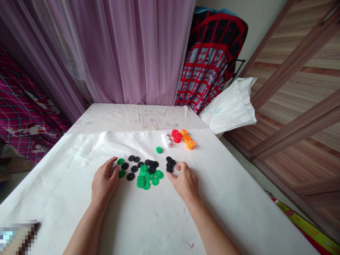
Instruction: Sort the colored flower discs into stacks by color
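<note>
Plastic snowflake discs with notched rims lie on the white-covered table. My left hand (105, 179) rests at the left of them, its fingers loosely apart, the fingertips beside a green disc (120, 161). Near its thumb lies another green disc (122, 174). Thumb and index finger of my right hand (186, 179) close against the edge of a small black disc pile (170, 164). Between my hands, loose black discs (130, 176) are spread out, and a heap of green discs (143, 179) partly overlaps more black ones (152, 167).
Beyond my hands stand a lone green disc (158, 150), white discs (166, 140), red discs (176, 136) and orange discs (190, 144). A white bag (231, 106) leans at the table's right edge. Purple curtains (132, 53) hang behind; a blurred object (18, 237) is at lower left.
</note>
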Available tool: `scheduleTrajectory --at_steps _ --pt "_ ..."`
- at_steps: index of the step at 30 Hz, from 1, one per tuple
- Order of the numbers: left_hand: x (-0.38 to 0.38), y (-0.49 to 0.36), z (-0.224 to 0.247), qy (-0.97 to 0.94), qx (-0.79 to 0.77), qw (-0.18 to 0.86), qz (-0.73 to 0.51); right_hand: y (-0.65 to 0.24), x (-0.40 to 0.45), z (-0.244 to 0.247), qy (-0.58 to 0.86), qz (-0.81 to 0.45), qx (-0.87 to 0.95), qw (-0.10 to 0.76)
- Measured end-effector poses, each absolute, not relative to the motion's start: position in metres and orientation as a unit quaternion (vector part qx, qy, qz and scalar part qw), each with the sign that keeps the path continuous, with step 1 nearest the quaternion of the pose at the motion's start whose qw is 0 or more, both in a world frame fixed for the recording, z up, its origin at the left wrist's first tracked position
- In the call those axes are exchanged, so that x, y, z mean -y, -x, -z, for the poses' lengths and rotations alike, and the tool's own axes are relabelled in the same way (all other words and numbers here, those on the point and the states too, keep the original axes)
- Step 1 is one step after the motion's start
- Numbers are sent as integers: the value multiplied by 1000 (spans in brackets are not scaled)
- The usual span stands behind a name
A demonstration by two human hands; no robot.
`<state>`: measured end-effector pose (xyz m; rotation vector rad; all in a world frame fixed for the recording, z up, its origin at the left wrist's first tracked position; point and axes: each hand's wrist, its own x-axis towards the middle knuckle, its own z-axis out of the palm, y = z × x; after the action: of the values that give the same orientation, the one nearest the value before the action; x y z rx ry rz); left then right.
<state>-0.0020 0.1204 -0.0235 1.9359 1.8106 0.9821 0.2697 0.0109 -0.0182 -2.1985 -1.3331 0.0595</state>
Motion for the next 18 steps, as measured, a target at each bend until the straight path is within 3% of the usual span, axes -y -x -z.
scheduleTrajectory --at_steps 7,18 --pt "-119 0 19 -673 -641 170 -327 -259 -16 20 822 35 526 215" --pt "-120 1 20 -676 -639 159 -330 -257 -19 20 826 37 523 208"
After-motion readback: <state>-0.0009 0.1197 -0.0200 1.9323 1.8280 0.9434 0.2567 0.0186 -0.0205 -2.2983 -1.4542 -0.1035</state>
